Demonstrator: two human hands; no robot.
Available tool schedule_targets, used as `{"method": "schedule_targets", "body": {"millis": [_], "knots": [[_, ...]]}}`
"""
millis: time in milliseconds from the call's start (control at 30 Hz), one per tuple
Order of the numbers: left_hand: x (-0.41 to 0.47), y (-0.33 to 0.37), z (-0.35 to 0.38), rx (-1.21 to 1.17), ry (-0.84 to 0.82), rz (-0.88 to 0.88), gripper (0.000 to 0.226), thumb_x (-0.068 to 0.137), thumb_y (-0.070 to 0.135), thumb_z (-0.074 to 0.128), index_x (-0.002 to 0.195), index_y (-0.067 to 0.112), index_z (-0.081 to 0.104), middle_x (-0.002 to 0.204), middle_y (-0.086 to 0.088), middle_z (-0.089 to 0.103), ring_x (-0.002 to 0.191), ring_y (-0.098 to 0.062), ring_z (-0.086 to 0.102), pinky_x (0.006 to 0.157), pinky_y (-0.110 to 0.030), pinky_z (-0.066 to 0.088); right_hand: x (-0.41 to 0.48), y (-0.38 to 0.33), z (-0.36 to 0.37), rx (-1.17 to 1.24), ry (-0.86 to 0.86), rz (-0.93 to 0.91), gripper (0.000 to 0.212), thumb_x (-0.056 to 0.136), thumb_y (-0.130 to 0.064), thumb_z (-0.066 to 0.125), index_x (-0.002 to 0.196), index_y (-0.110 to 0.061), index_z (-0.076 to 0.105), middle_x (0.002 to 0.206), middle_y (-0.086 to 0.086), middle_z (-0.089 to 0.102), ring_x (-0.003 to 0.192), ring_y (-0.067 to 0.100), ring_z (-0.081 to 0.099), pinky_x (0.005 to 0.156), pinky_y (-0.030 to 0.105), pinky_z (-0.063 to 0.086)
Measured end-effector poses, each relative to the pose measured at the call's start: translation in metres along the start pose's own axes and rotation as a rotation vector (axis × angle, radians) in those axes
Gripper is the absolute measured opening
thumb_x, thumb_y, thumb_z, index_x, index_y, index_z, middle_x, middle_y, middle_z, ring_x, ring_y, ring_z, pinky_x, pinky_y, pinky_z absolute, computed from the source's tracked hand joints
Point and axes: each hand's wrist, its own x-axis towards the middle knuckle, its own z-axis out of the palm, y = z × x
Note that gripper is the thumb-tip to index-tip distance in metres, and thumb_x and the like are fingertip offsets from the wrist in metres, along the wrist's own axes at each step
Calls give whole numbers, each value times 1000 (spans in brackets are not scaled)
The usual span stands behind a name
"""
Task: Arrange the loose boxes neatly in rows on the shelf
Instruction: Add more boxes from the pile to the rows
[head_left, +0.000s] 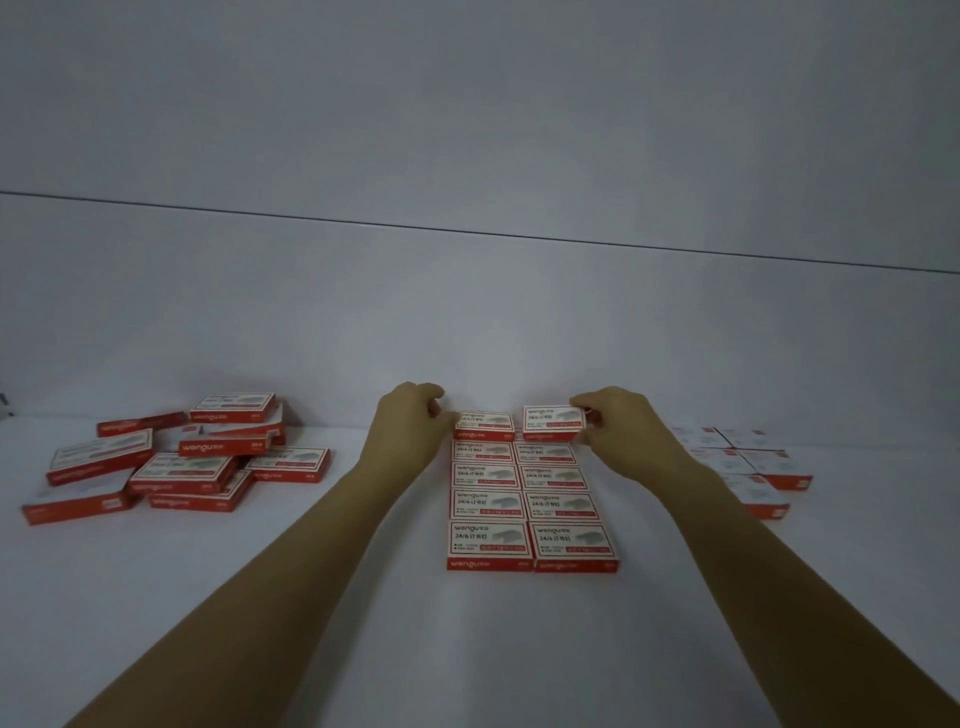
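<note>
Red-and-white flat cardboard boxes form a tidy block (519, 506) of two columns in the middle of the white shelf (467, 649). At the far end of this block, the right hand (618, 421) grasps the last right box (550, 420), which sits a little raised and not yet flush. The left hand (410, 415) pinches the left end of the last left box (484, 423). Left of the block a messy heap of loose boxes (182, 462) waits; right of it lies another group (748, 462), too blurred to judge. The work seems about half done.
</note>
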Motion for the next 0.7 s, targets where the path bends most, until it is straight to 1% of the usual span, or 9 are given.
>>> {"method": "schedule_targets", "body": {"millis": [67,133,200,267,367,433,500,600,700], "knots": [[5,-6,3,24,-62,-51,16,89,24,60,89,8,65,85,-10,65,75,-21,57,60,-22,39,4,7,3,-18,-23,22,10,86,-15,64,89,-9,70,87,3,69,64,5,53,51,8,33],[7,-10,7,17,-126,-90,21,91,25,57,77,9,59,80,-11,62,66,-19,50,54,-20,36,8,10,7,-14,-36,27,11,86,-16,63,92,-11,71,89,3,69,64,4,52,49,5,30],[10,-13,10,-1,-179,-103,22,92,25,55,81,9,66,81,-8,63,64,-16,50,58,-22,38,11,10,11,2,-40,20,13,87,-17,63,94,-14,72,90,1,70,63,1,51,49,5,31],[10,-13,13,-35,-218,-112,20,93,25,55,96,13,70,90,-2,67,73,-14,57,66,-22,40,13,9,15,33,-47,16,13,84,-16,65,95,-15,73,89,-2,70,61,-4,50,49,3,36],[8,-12,17,-68,-249,-110,26,92,26,56,112,14,68,100,-1,70,86,-14,63,71,-20,41,16,8,21,45,-39,21,18,81,-11,68,98,-14,72,92,0,71,63,-5,53,55,-3,37],[7,-12,17,-71,-242,-99,27,92,26,56,114,15,66,102,0,70,86,-12,63,72,-18,40,17,8,23,42,-4,50,29,80,-7,68,108,-12,69,101,4,70,77,7,62,69,1,38],[6,-11,18,-64,-238,-79,27,93,25,55,116,15,66,102,1,70,83,-10,62,70,-16,40,17,8,25,53,32,83,34,79,-4,68,113,-10,66,108,6,68,89,14,63,79,12,39],[5,-10,20,-35,-226,-43,27,93,23,54,116,14,65,97,3,69,75,-6,59,58,-8,37,17,9,27,46,48,88,33,81,-5,66,115,-8,66,111,8,68,93,16,63,80,13,37],[5,-10,21,-2,-203,-33,28,94,22,53,117,13,65,99,0,70,76,-9,60,60,-9,39,17,9,28,-2,39,84,27,85,-6,62,112,-8,67,109,9,69,94,19,64,77,14,37]]}}
